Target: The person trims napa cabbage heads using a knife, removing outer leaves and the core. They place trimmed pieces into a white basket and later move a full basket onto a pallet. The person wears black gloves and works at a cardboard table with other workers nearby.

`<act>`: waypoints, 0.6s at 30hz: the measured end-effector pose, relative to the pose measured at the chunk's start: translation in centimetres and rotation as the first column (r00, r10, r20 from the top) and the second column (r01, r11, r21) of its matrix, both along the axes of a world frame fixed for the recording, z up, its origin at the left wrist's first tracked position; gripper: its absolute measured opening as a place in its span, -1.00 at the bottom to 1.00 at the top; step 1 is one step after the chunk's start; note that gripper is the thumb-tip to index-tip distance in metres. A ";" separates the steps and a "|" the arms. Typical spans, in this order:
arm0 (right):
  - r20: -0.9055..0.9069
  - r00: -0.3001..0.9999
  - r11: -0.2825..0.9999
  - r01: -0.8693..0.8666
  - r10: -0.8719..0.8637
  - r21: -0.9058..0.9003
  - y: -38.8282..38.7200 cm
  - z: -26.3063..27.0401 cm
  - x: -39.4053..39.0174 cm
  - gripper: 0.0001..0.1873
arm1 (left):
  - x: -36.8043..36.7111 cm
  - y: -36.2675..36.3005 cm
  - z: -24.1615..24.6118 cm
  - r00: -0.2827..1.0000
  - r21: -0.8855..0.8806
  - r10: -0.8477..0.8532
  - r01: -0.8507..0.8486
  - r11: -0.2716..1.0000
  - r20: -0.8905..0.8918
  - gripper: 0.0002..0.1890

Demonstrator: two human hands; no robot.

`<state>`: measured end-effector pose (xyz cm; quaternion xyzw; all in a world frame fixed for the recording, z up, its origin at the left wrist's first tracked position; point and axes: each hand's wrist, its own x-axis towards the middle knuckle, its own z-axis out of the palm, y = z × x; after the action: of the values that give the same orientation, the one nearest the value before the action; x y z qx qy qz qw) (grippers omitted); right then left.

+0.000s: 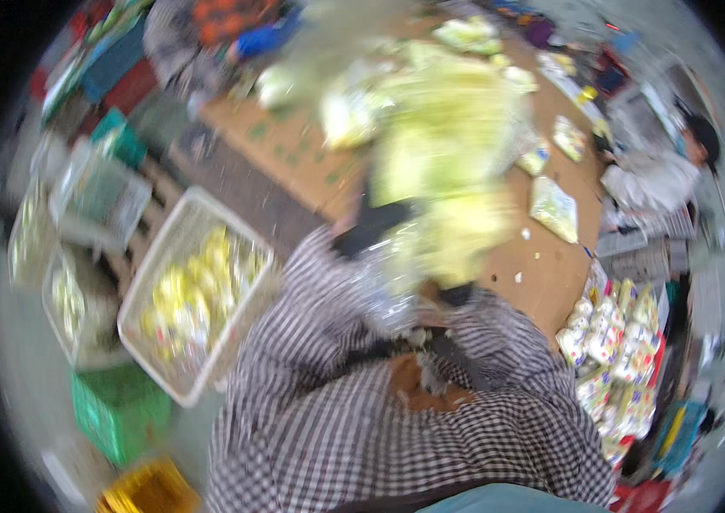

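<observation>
Motion blurs the middle of the view. My left hand (351,221), in a dark covering, is beside a large clear plastic bag of yellow-green leafy vegetable (446,128); whether its fingers grip the bag cannot be told. My right hand (442,298) is near the bag's lower end, mostly hidden by plastic and blur. Crumpled clear plastic (394,276) lies between my forearms. Several smaller bags of vegetables, one a pale green bag (553,208), lie on the cardboard-covered table (510,260).
At left stand a white crate (128,301) of yellow bagged produce, a green crate (120,410), a yellow crate (150,490) and clear tubs (99,199). At right are stacked white packages (619,359). One person (657,173) is at the right, another (182,45) at upper left.
</observation>
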<state>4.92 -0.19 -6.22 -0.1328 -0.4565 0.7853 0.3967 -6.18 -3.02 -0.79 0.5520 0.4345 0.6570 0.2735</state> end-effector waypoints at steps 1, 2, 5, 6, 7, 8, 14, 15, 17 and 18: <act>0.116 0.991 0.990 -0.076 0.061 0.121 -1.7 0.3 -4.1 -0.46 | -2.5 -2.4 -0.2 0.992 -0.058 0.096 -0.100 0.993 -0.077 -0.21; 0.204 0.973 0.953 -0.158 0.107 0.258 -3.5 0.8 -8.0 -0.45 | -5.5 -5.1 -0.4 0.965 -0.106 0.216 -0.233 0.967 -0.152 -0.24; 0.290 0.951 0.725 -0.276 0.110 0.631 -7.9 2.8 -18.2 -0.41 | -14.5 -13.9 -1.2 0.743 -0.175 0.578 -0.653 0.737 -0.337 -0.32; 0.299 0.951 0.659 -0.273 0.077 0.700 -8.6 3.3 -20.0 -0.40 | -16.9 -16.9 -1.7 0.634 -0.182 0.664 -0.763 0.620 -0.397 -0.35; 0.303 0.952 0.605 -0.267 0.045 0.750 -9.0 3.6 -21.2 -0.39 | -19.0 -19.6 -2.2 0.526 -0.195 0.720 -0.846 0.496 -0.453 -0.38; 0.326 0.945 0.583 -0.274 0.016 0.765 -8.9 3.7 -21.6 -0.37 | -20.6 -22.0 -2.8 0.423 -0.215 0.751 -0.906 0.365 -0.508 -0.40; 0.512 0.853 0.784 -0.384 0.099 0.488 -3.9 1.3 -15.7 -0.44 | -24.5 -28.2 -3.9 0.117 -0.188 0.723 -0.982 -0.018 -0.681 -0.55; 0.421 0.906 0.836 -0.262 0.041 0.482 -2.7 0.8 -13.6 -0.44 | -25.1 -27.0 -3.4 0.131 -0.135 0.742 -0.989 0.054 -0.658 -0.57; 0.079 0.996 0.940 -0.069 0.045 0.333 -0.6 0.2 -8.3 -0.47 | -25.4 -22.7 -3.0 0.279 -0.091 0.771 -0.956 0.278 -0.572 -0.61; 0.053 0.998 0.999 -0.043 0.045 -0.033 0.6 -0.2 -4.6 -0.53 | -24.8 -19.7 -3.4 0.413 0.097 0.724 -0.831 0.548 -0.552 -0.58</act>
<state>0.33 0.43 -6.38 -0.1500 -0.4570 0.7972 0.3648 -30.97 -22.70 -4.20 0.4143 0.7589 0.4811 -0.1448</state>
